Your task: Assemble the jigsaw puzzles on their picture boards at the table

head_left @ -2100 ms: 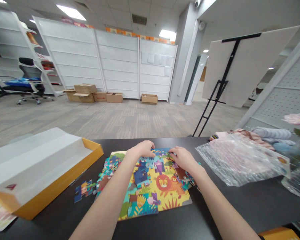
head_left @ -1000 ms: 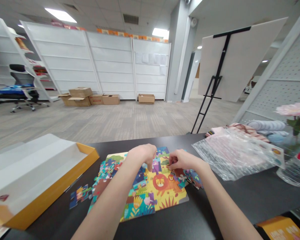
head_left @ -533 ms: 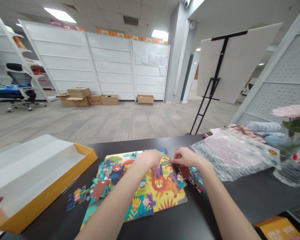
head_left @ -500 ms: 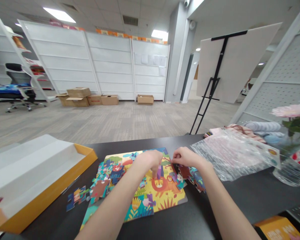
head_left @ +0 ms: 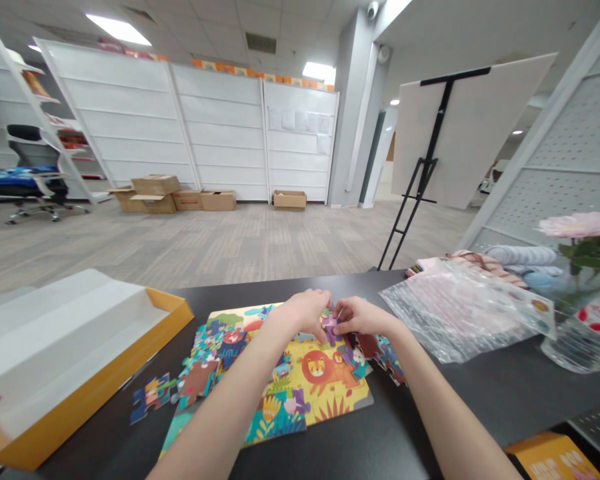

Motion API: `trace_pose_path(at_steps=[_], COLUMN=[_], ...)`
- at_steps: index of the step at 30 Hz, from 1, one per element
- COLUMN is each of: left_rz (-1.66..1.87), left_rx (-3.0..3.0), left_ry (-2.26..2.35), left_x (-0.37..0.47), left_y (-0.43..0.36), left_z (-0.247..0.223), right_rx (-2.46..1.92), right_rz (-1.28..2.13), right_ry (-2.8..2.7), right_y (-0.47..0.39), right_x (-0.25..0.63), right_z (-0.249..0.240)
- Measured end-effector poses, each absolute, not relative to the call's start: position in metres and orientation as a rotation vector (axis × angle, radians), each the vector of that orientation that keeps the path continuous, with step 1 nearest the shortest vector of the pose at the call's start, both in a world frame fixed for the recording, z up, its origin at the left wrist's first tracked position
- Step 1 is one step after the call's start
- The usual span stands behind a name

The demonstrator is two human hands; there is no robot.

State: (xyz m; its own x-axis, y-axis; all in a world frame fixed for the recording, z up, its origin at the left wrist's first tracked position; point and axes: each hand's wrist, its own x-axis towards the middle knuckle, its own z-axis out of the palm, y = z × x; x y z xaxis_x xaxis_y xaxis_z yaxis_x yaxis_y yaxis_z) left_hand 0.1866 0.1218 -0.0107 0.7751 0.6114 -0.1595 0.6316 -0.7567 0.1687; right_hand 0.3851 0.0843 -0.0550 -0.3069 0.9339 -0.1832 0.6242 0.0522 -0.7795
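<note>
A purple puzzle piece (head_left: 331, 327) is between my two hands, above the upper right of a colourful jigsaw puzzle (head_left: 325, 393) with lions on yellow. My left hand (head_left: 307, 313) reaches in from the left, its fingers curled around the piece's left side. From the right, the thumb and fingers of my right hand (head_left: 360, 316) pinch the same piece. Loose puzzle pieces (head_left: 200, 380) lie heaped over the puzzle's left part. More loose pieces (head_left: 387, 357) rest on the table under my right wrist. My left forearm covers part of the puzzle.
An open yellow and white box (head_left: 75, 400) stands at the left of the black table (head_left: 460, 413). To the right lie a clear plastic bag (head_left: 470, 313) and folded cloths, with a flower in a clear vase (head_left: 580, 333). An orange box (head_left: 555, 457) sits front right.
My left hand has lifted the purple piece up and away from the lion. My right hand has moved left from the puzzle's edge to meet it, and now grips the piece too.
</note>
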Motion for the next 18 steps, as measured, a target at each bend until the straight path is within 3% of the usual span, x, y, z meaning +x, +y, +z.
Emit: trace_pose_path(at_steps=[7, 18], left_rz=[-0.205, -0.231], left_rx=[2.760, 2.751], left_ry=[1.048, 1.083], left_x=[0.184, 0.184], left_y=[0.128, 0.131], left_z=[-0.016, -0.016], right_rx=[-1.677, -1.752], right_rz=[0.816, 0.599], right_ry=[-2.012, -2.025], right_y=[0.088, 0.090], right_x=[0.388, 0.379], right_z=[-0.054, -0.058])
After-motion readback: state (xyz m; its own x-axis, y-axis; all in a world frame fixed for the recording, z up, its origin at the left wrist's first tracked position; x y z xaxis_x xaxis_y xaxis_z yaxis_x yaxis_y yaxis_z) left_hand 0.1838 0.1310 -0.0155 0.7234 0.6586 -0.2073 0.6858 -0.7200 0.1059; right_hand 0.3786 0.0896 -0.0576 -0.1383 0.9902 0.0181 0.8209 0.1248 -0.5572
